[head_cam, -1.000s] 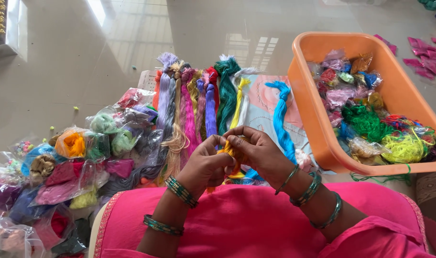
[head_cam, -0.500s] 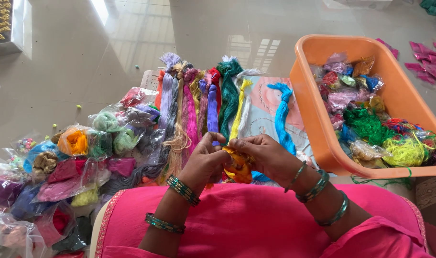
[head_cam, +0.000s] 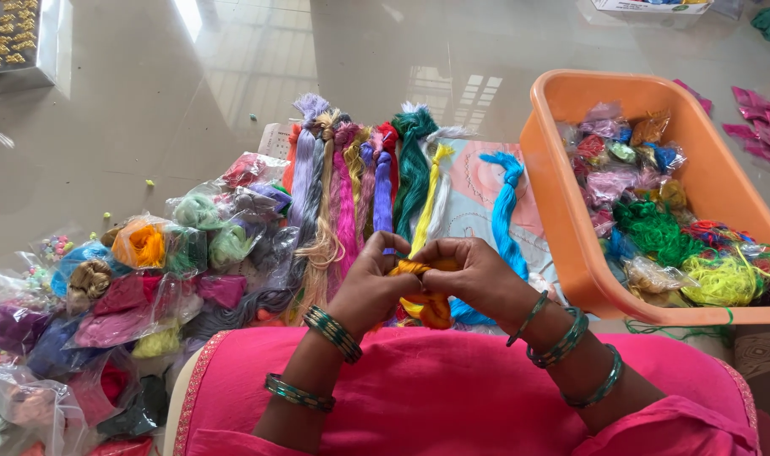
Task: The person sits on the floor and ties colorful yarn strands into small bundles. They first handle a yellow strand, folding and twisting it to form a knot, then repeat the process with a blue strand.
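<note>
Both hands meet low in the middle of the head view, above my pink lap. My left hand (head_cam: pixel 370 285) and my right hand (head_cam: pixel 474 272) pinch an orange-yellow thread skein (head_cam: pixel 425 306) between their fingertips, its lower part bunched below them. Just beyond the hands, several coloured thread skeins (head_cam: pixel 376 181) lie side by side on a pale cloth (head_cam: pixel 486 181), with a bright blue skein (head_cam: pixel 503 211) furthest right. Green bangles ring both wrists.
An orange plastic tub (head_cam: pixel 562 219) full of bagged and loose threads stands at the right. A heap of clear bags with coloured thread (head_cam: pixel 140 279) spreads to the left. A box of small gold pieces (head_cam: pixel 13 42) sits at the far left on the glossy floor.
My hands stayed together on the orange-yellow skein, working it slightly; more of it now bunches below my fingers. The view has shifted a little.
</note>
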